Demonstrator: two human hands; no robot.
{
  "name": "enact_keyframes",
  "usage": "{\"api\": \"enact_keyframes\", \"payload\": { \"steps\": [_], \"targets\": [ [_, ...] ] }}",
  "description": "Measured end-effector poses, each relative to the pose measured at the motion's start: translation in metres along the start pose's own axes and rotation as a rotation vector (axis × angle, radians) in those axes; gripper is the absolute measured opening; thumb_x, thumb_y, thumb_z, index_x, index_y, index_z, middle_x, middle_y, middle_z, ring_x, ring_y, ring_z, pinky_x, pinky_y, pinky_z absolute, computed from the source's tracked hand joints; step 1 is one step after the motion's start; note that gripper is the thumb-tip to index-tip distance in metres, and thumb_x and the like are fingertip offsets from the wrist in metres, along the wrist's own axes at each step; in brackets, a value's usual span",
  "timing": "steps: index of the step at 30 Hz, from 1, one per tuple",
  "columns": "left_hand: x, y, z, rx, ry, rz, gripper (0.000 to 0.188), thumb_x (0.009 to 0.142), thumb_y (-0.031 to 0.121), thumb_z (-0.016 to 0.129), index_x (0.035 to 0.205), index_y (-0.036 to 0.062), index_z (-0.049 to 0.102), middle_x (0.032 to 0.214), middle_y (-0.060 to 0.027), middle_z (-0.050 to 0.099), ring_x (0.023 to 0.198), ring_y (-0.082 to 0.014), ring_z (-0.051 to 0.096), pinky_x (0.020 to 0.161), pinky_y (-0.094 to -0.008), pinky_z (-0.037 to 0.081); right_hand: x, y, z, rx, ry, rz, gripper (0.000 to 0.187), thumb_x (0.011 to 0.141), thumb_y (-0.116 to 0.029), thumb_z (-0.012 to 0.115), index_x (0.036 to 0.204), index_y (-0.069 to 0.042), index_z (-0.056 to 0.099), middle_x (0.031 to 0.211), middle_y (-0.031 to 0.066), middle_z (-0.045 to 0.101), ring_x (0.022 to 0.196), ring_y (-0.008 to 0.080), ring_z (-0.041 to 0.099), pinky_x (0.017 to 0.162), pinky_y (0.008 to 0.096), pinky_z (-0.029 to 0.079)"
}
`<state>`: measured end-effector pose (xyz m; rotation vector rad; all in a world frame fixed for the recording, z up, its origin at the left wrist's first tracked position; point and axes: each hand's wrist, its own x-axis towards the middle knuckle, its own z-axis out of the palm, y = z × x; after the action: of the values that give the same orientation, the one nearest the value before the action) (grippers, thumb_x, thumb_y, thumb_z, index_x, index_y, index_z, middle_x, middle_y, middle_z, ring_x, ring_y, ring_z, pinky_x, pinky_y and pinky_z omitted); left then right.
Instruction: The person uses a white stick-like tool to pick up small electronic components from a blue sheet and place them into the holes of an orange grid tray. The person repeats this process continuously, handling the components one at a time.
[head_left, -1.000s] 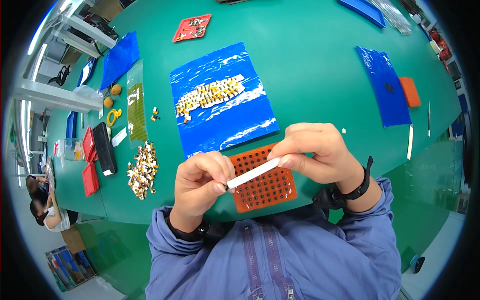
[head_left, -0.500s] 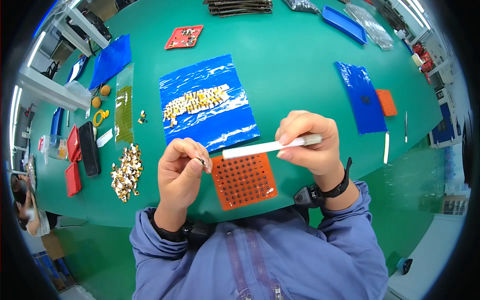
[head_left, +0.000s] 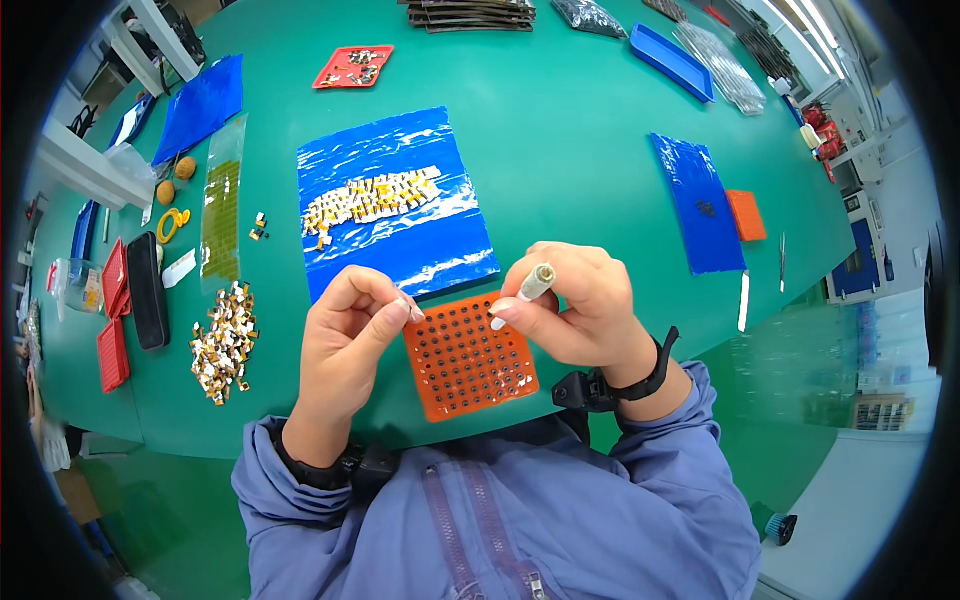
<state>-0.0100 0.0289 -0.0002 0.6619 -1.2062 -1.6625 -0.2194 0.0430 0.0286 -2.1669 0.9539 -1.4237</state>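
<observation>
My right hand [head_left: 580, 305] grips a white pen-like stick [head_left: 538, 281] whose wrapped end points up toward me. The stick's lower end reaches down over the far right corner of an orange tray [head_left: 428, 398], which holds rows of small round black parts. At the tray's far left corner, my left hand [head_left: 345, 345] is closed in a pinch of thumb and forefinger. What sits between those fingertips is too small to make out. Beyond both hands lies a blue sheet [head_left: 385, 140] carrying a cluster of small white-and-gold pieces [head_left: 372, 197].
Left of my left hand is a loose heap of similar pieces [head_left: 225, 345]. Farther left lie a black case [head_left: 149, 292], red trays [head_left: 113, 355] and yellow scissors [head_left: 172, 224]. On the right are another blue sheet [head_left: 690, 190], a small orange tray [head_left: 745, 215] and tweezers [head_left: 782, 262].
The stick has swung from lying level to pointing downward at the tray, as my right hand moved left and turned. My left hand stays pinched. The whole view has shifted slightly.
</observation>
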Motion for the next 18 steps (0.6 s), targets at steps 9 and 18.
{"api": "enact_keyframes", "payload": {
  "steps": [9,18],
  "targets": [
    [0.001,0.002,-0.004,0.041,0.056,0.05,0.004,0.083,0.003,0.054,0.085,0.0019,0.05,0.077,-0.0021,0.054,0.073,-0.0073,0.052,0.068,-0.0202,0.041,-0.001,0.003,-0.006,0.193,-0.003,0.172,0.017,0.068,-0.003,0.07,0.068,-0.002,0.054,0.058,0.0014,0.053,0.049,0.0068,0.049,0.043,0.0209,0.038],
    [-0.023,0.053,-0.085,1.213,0.43,0.063,0.008,0.075,0.005,0.061,0.08,-0.0007,0.059,0.076,-0.0085,0.057,0.07,-0.0152,0.055,0.066,-0.0249,0.043,-0.005,0.042,-0.021,0.749,0.354,0.489,0.009,0.079,-0.009,0.061,0.075,-0.003,0.056,0.059,-0.0027,0.048,0.048,0.0031,0.041,0.044,0.0166,0.031]
  ]
}}
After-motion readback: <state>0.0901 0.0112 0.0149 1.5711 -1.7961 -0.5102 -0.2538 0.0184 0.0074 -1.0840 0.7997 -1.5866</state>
